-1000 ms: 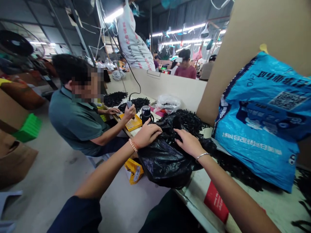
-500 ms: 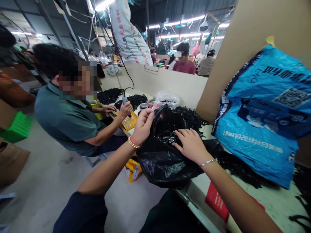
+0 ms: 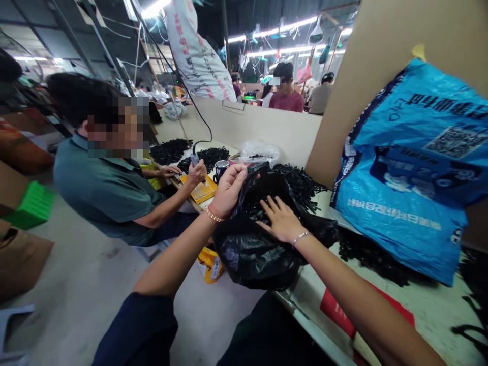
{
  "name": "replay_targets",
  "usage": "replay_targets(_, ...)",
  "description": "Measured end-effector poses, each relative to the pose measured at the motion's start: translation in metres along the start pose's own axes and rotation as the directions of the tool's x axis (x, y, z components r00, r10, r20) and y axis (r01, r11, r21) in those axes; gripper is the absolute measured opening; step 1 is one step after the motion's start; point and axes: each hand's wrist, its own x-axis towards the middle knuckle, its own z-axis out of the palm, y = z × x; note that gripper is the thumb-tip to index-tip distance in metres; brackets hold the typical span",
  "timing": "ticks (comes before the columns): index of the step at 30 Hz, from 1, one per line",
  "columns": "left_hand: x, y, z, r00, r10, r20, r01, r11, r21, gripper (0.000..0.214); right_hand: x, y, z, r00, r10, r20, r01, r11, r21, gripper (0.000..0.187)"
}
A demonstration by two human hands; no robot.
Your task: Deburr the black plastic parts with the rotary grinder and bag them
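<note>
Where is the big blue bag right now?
In the head view, the big blue bag is on the right side, leaning against the tall cardboard wall on the table, with black parts scattered under its lower edge.

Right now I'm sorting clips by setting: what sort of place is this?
Probably a small-parts factory floor: piles of black parts on a long workbench, a co-worker seated at it, more people under strip lights behind.

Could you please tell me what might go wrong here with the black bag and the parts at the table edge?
The black plastic bag sags over the table edge; if the left hand loses the rim, it may slide off. The right hand could scatter black parts.
</note>
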Motion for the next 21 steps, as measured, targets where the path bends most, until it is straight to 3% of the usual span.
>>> replay_targets(4,-0.003,0.005,-0.004,0.999,-0.025,0.035,0.019,0.985,0.174,0.029,-0.003,0.002,-0.011,0.991,0.059,0.119,-0.062,0.998,0.023,0.083)
replay_targets(6,-0.006,0.008,-0.011,0.999,-0.021,0.041,0.008,0.955,0.298,0.033,-0.012,0.004,-0.018,0.998,0.024,0.059,-0.025,1.0,0.019,0.08)
replay_targets(8,-0.012,0.009,-0.022,0.999,-0.021,0.044,0.001,0.908,0.419,0.043,-0.026,0.005,-0.023,0.997,0.003,-0.072,-0.002,1.0,0.01,0.072)
replay_targets(10,-0.021,0.004,-0.031,0.991,-0.093,0.092,0.032,0.855,0.517,0.056,-0.042,0.002,-0.023,0.994,-0.017,-0.109,0.019,1.0,0.013,0.066)
replay_targets(12,-0.031,-0.004,-0.035,0.945,-0.252,0.207,0.086,0.805,0.587,0.066,-0.057,-0.005,-0.021,0.999,-0.045,-0.025,0.046,0.998,0.038,0.066)
replay_targets(14,-0.04,-0.01,-0.03,0.885,-0.349,0.308,0.058,0.739,0.671,0.072,-0.071,-0.012,-0.021,0.999,-0.051,-0.007,0.051,0.997,0.061,0.064)
replay_targets(17,-0.051,-0.007,-0.013,0.882,-0.259,0.394,-0.18,0.588,0.789,0.075,-0.096,-0.02,-0.03,0.987,-0.089,-0.137,0.1,0.992,0.076,0.063)
replay_targets(19,-0.053,0.002,-0.002,0.902,-0.138,0.409,-0.301,0.478,0.825,0.056,-0.115,-0.022,-0.04,0.974,-0.1,-0.205,0.111,0.993,0.046,0.07)
replay_targets(21,-0.048,0.01,0.005,0.936,-0.028,0.351,-0.302,0.448,0.842,0.028,-0.132,-0.02,-0.05,0.979,-0.078,-0.186,0.075,0.997,-0.025,0.071)
